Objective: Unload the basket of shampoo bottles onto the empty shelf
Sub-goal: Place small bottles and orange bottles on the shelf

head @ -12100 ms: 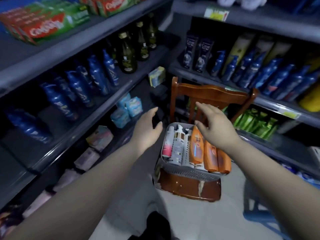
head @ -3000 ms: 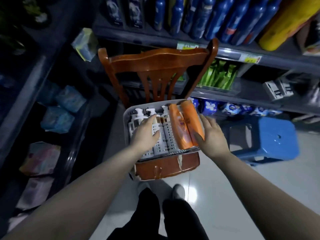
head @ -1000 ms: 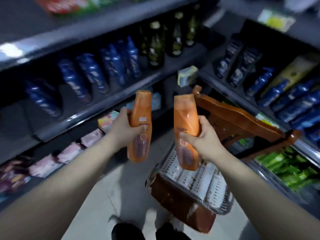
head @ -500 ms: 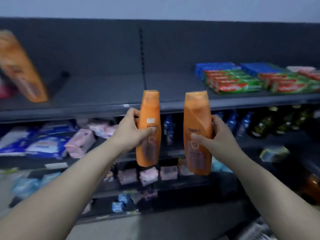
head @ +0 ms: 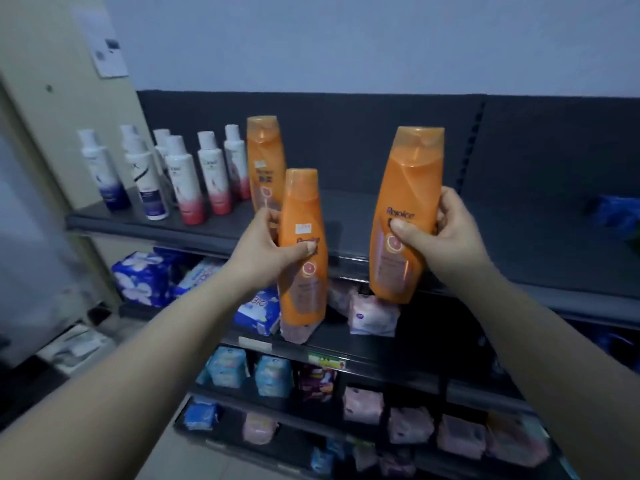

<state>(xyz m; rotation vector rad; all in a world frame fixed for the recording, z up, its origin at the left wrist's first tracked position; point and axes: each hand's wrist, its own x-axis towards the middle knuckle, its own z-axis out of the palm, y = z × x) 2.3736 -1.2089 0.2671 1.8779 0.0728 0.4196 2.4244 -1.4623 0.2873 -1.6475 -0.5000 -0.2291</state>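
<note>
Left hand (head: pixel 263 251): fingers wrapped round the smaller orange bottle (head: pixel 303 244), mid-body.
Right hand (head: pixel 446 233): clasps the larger orange bottle (head: pixel 405 209) at its waist.
Position: both upright, before the shelf (head: pixel 221 233).
Handling: rigid, smooth plastic, probably slippery; waist grip suits.

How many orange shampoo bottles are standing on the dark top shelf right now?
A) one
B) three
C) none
A: one orange plastic shampoo bottle stands on the dark grey shelf beside the white bottles; the left hand holds a second orange bottle and the right hand a third orange bottle.
</note>
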